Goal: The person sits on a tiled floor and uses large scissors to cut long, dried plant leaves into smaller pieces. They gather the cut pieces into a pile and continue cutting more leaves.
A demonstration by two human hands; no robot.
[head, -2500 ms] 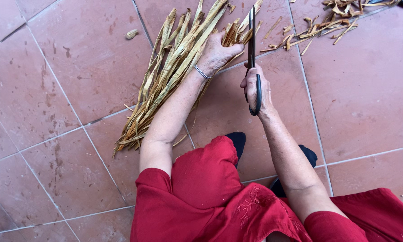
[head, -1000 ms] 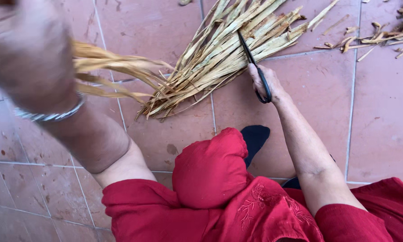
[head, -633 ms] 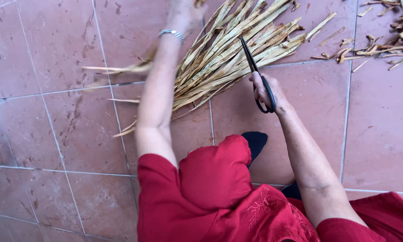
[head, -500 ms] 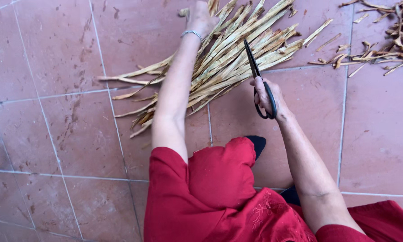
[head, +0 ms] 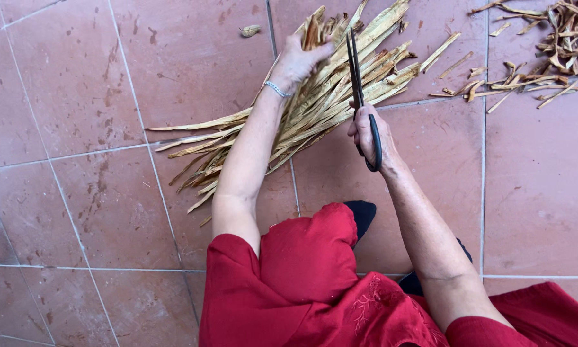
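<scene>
Landmark: the bundle of dried leaf strips lying on the red tiled floor, fanned from lower left to upper right.
Left hand: laid on the bundle's upper part, fingers curled down over several strips — the grip is closed on them, pressing them against the pile.
Bracelet: a thin silvery band on the left wrist, just below the hand and over the bundle's left edge.
Right hand: at the bundle's right edge, fingers through the black handle loop of the scissors — the grip is clamped on the handles.
Scissors: long, dark, blades together as far as can be seen, pointing up across the bundle's right half, tips close to the left hand's fingers.
Bundle against the grips: the strips run under the left hand and beneath the blades; the loose, splayed ends lie well to the lower left of both hands.
Scrap pile: short brown cut pieces scattered to the upper right of the bundle, apart from it, partly cut off by the frame's edge.
Small scrap: one pale curled bit on the tile just left of the bundle's top.
Red clothing: below the bundle, covering the knees; dark footwear peeks out between the arms.
Packages, labels, signs: not to be seen.
Hard to make out: whether the blades touch the strips; the left fingertips are buried among the leaves.
</scene>
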